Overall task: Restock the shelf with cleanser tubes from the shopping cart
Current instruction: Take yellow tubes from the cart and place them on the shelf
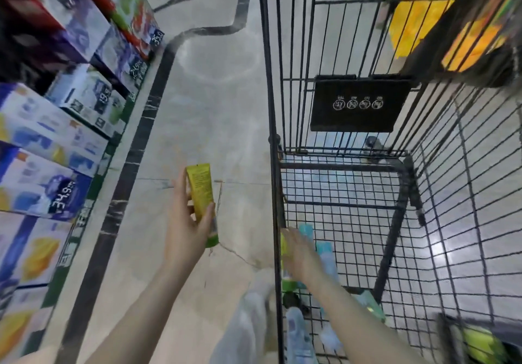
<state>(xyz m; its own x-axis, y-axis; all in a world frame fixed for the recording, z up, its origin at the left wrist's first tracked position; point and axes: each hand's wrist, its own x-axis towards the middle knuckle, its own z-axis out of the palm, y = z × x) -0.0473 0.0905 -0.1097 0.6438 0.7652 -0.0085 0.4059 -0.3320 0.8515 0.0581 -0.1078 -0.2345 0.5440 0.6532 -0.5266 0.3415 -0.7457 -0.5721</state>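
Fingers [210,214] of your left hand [186,222] grip one yellow tube [201,191]; your right hand [299,253], fingers loosely spread, reaches into the cart [423,222], where several tubes [324,253] remain unshelved.

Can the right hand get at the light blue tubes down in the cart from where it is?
Probably yes. The right hand is already inside the cart, just over the light blue tubes, with nothing between them.

Head camera looks steeply down, shelf [56,126] left, cart [367,194] right
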